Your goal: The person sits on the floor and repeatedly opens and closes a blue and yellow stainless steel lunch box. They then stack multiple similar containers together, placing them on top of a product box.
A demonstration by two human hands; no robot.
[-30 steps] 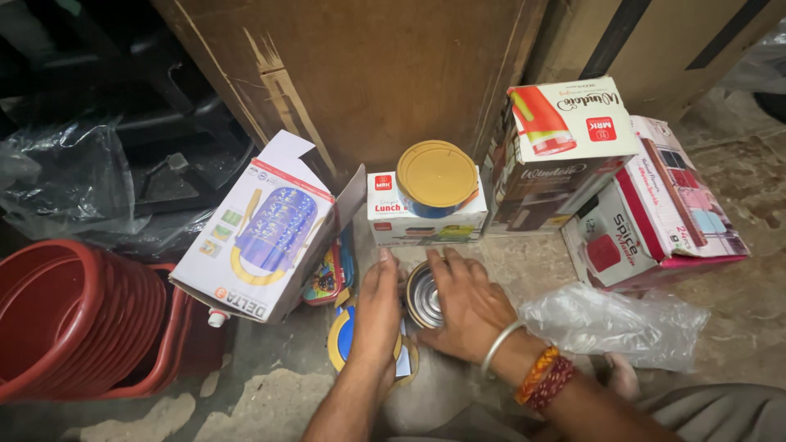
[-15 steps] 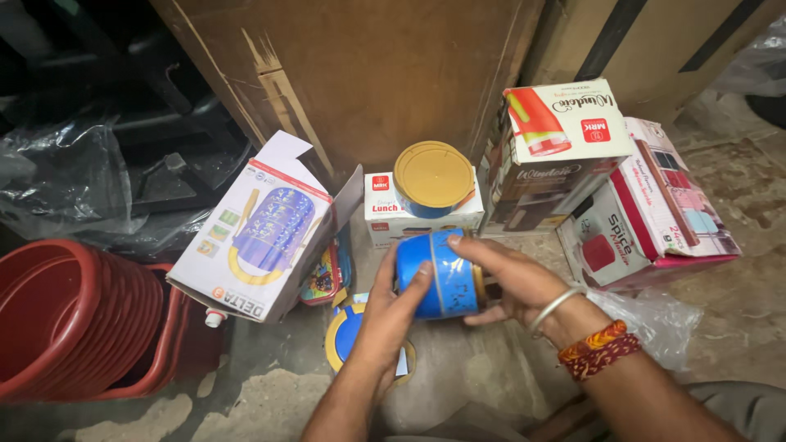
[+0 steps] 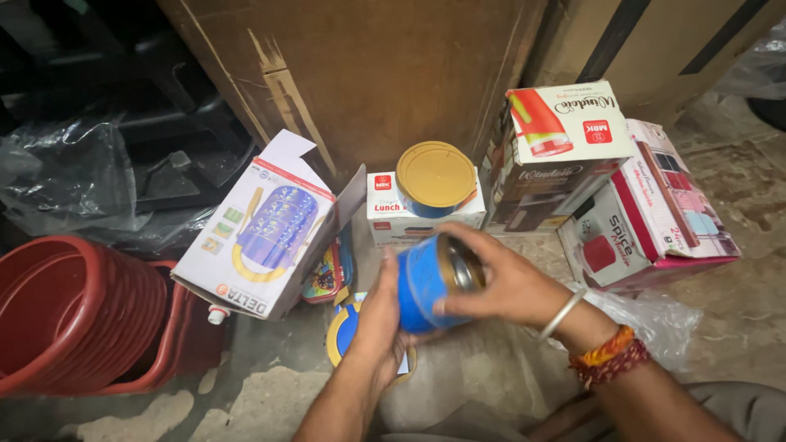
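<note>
Head view: you are holding the blue tin [image 3: 426, 282] tilted above the floor [image 3: 270, 393], left hand [image 3: 381, 323] cupping underneath, right hand [image 3: 499, 282] wrapping its steel end, fingers [image 3: 458, 237] curled snugly. Keep supporting from below while turning, clear of the yellow lid [image 3: 435, 173].

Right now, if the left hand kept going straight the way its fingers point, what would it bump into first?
The left hand points up and away, cupping the blue container. Past that, the small white box with the yellow lid on top looks first in line, though depth is hard to judge.
</note>
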